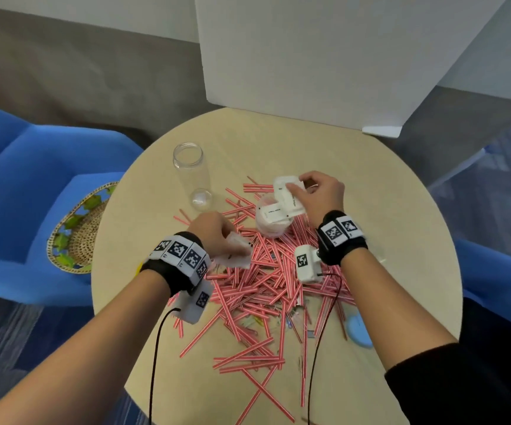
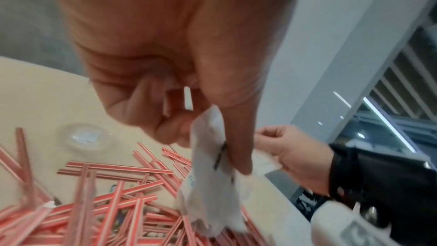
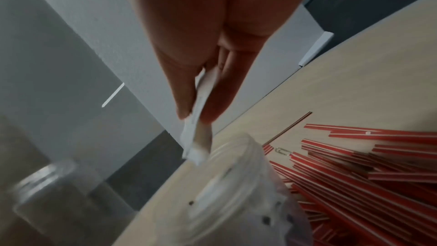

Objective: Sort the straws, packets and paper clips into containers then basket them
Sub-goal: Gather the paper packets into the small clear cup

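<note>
Far left, off the table: one woven basket (image 1: 76, 231) with green leaf trim sits on a blue seat (image 1: 18, 191).

On the round table (image 1: 401, 228): one tall clear jar (image 1: 191, 174) stands upright near the far-left edge, apart from the pile.

Your left hand (image 1: 214, 234) is curled around white packets (image 1: 235, 250) — the left wrist view shows a crumpled bunch (image 2: 212, 190), count not readable — held just above the straws.

Centre: red-and-white straws (image 1: 263, 289) lie in one loose heap, far too many to count, spilling toward the near edge. A few paper clips (image 1: 289, 323) show among them near the front; number unclear. The right wrist view shows one clip (image 3: 282, 151) lying beside the straws.

One short clear container (image 1: 274, 222) stands in the heap with at least two packets at its mouth.

Your right hand (image 1: 321, 194) pinches packets (image 1: 287, 191) between thumb and fingers directly over that container.

Near right edge: one pale blue object (image 1: 359, 331), blurred.
</note>
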{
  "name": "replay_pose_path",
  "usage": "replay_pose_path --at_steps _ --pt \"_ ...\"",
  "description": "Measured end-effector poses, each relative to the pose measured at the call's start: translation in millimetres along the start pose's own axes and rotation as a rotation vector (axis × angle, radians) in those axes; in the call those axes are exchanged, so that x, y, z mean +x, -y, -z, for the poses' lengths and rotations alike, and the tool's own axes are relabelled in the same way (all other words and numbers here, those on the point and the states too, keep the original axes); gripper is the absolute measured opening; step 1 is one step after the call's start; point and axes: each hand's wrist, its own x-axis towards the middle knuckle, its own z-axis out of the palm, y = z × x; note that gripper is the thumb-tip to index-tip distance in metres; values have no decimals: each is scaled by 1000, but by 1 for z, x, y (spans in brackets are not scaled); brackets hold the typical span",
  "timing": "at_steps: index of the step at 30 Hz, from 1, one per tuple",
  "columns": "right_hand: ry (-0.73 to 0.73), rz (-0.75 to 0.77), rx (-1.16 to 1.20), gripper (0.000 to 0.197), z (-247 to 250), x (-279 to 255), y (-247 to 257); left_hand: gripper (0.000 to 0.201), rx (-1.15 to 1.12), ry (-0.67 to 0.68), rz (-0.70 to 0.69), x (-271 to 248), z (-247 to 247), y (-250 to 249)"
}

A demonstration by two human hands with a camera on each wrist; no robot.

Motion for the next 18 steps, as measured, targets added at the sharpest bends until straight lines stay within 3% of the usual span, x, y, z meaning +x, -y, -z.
replay_pose_path --at_steps 5,10,14,18 --pt "296 37 -269 23 -23 14 -8 46 -235 -230 35 24 14 -18" --pt "374 50 -376 26 -25 22 -4 29 -463 -341 78 46 6 -26" --pt "431 45 -383 24 -23 23 -7 35 -619 -371 108 60 -1 -30" --pt "564 -62 -238 53 -12 18 -12 32 -543 -403 104 66 -6 -38"
